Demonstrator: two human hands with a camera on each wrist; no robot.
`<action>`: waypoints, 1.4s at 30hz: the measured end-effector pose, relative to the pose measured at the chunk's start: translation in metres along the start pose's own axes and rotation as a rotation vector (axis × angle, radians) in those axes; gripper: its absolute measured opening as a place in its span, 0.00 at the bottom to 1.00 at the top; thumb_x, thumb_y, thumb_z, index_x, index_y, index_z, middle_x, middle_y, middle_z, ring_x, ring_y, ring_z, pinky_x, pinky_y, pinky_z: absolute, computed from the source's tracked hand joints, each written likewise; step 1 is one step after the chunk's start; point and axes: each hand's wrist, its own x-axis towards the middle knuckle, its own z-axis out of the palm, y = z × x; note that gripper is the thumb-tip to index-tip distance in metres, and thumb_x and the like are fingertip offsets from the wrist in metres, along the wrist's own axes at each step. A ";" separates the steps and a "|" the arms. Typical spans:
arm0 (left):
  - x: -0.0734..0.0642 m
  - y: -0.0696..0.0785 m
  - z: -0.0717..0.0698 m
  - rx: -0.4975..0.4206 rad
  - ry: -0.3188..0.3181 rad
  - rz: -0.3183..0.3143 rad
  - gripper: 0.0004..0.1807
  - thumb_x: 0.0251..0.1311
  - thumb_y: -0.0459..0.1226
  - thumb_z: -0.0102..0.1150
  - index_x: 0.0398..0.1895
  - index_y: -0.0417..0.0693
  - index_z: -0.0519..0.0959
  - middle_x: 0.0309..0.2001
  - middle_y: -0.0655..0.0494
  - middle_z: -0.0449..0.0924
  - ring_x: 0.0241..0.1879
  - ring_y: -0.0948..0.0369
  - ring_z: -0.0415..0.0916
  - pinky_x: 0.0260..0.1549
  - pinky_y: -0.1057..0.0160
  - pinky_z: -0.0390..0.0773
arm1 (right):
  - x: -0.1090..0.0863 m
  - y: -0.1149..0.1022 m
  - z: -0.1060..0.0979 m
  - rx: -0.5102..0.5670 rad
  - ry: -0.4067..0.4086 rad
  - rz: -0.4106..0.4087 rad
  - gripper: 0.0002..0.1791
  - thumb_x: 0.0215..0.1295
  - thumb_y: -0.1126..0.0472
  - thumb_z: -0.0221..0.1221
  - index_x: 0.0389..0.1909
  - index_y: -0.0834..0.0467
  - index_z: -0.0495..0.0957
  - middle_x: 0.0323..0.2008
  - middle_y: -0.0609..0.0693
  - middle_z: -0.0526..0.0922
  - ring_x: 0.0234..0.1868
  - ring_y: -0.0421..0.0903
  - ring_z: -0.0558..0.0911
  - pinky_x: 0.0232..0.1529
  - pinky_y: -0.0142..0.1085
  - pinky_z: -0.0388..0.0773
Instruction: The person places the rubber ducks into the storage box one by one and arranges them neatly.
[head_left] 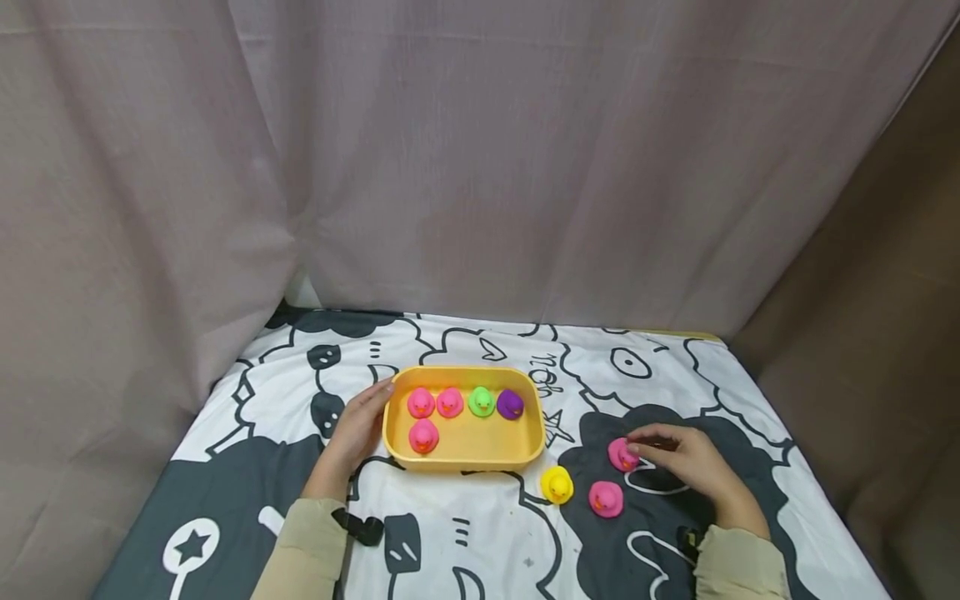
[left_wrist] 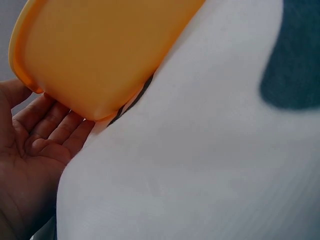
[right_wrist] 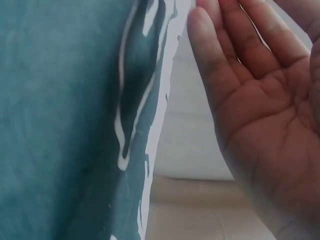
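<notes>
At the left end of a yellow tray [head_left: 480, 442], my left hand [head_left: 362, 423] grips the rim. The left wrist view has the thumb by the rim and the other fingers against the underside. Inside the tray, two pink rubber ducks, a green duck [head_left: 482, 402] and a purple duck [head_left: 511, 405] form a back row, with another pink duck [head_left: 423, 437] in front at left. On the right, my right hand [head_left: 697, 462] pinches a pink rubber duck [head_left: 620, 457] between thumb and forefinger. Its fingertips run out of the right wrist view, where the duck is hidden.
A yellow duck [head_left: 557, 485] sits just off the tray's front right corner. Another pink duck [head_left: 606, 499] lies on the cloth in front of the pinched one. A black-and-white patterned cloth [head_left: 442, 533] covers the table; grey curtains [head_left: 480, 167] hang behind and beside it.
</notes>
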 end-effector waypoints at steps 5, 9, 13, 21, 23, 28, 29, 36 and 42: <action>-0.001 -0.001 -0.001 -0.004 -0.003 0.008 0.28 0.75 0.45 0.51 0.73 0.40 0.67 0.73 0.49 0.64 0.72 0.55 0.61 0.69 0.59 0.65 | -0.001 0.002 0.000 0.039 -0.096 0.027 0.20 0.60 0.46 0.70 0.49 0.52 0.86 0.47 0.49 0.86 0.45 0.45 0.82 0.41 0.33 0.81; 0.000 -0.001 -0.001 -0.022 -0.019 0.016 0.29 0.75 0.45 0.51 0.73 0.39 0.67 0.73 0.47 0.63 0.72 0.55 0.61 0.69 0.59 0.66 | 0.000 0.005 0.001 0.059 -0.104 0.012 0.20 0.60 0.48 0.71 0.50 0.53 0.86 0.48 0.50 0.86 0.46 0.46 0.83 0.42 0.33 0.82; 0.001 -0.001 -0.001 -0.031 -0.019 0.010 0.29 0.75 0.45 0.51 0.73 0.38 0.66 0.73 0.47 0.63 0.72 0.54 0.62 0.68 0.59 0.67 | 0.001 0.005 0.003 0.065 -0.099 -0.001 0.21 0.59 0.47 0.72 0.49 0.52 0.86 0.48 0.50 0.86 0.45 0.46 0.82 0.42 0.32 0.82; 0.000 -0.001 0.001 -0.043 -0.022 0.007 0.29 0.76 0.44 0.51 0.73 0.38 0.66 0.74 0.46 0.63 0.72 0.54 0.61 0.69 0.59 0.66 | 0.001 0.004 0.007 0.050 -0.077 -0.003 0.21 0.58 0.45 0.72 0.48 0.52 0.86 0.45 0.48 0.86 0.43 0.45 0.81 0.43 0.31 0.81; 0.000 -0.001 0.001 -0.045 -0.021 0.007 0.29 0.76 0.44 0.50 0.73 0.38 0.66 0.74 0.46 0.63 0.72 0.54 0.61 0.69 0.59 0.66 | 0.002 0.005 0.007 0.048 -0.067 -0.020 0.20 0.58 0.46 0.72 0.48 0.52 0.86 0.45 0.48 0.86 0.43 0.45 0.82 0.43 0.31 0.81; 0.001 -0.001 0.001 -0.038 -0.007 0.012 0.28 0.76 0.44 0.51 0.72 0.38 0.67 0.73 0.47 0.64 0.72 0.54 0.62 0.69 0.59 0.66 | 0.003 0.007 0.007 0.038 -0.010 -0.051 0.21 0.59 0.44 0.71 0.47 0.52 0.86 0.44 0.47 0.87 0.42 0.42 0.82 0.42 0.30 0.81; 0.001 -0.001 0.001 -0.034 -0.003 0.016 0.28 0.76 0.44 0.51 0.72 0.38 0.67 0.73 0.47 0.64 0.72 0.55 0.62 0.69 0.59 0.66 | 0.004 0.007 0.007 0.035 0.003 -0.053 0.21 0.59 0.43 0.71 0.47 0.52 0.86 0.44 0.47 0.87 0.42 0.42 0.82 0.41 0.30 0.81; 0.001 -0.001 0.001 -0.020 0.001 0.036 0.28 0.76 0.44 0.51 0.72 0.38 0.67 0.73 0.47 0.64 0.71 0.55 0.62 0.69 0.60 0.66 | 0.005 0.007 0.006 0.042 0.044 -0.040 0.23 0.61 0.41 0.68 0.50 0.52 0.86 0.46 0.47 0.86 0.41 0.43 0.81 0.40 0.30 0.80; -0.001 -0.002 0.002 -0.021 0.003 0.032 0.28 0.76 0.43 0.51 0.72 0.37 0.66 0.73 0.46 0.64 0.72 0.55 0.62 0.69 0.60 0.65 | 0.004 0.006 0.007 0.064 0.051 -0.020 0.24 0.61 0.39 0.68 0.50 0.50 0.86 0.46 0.47 0.86 0.42 0.45 0.81 0.41 0.31 0.80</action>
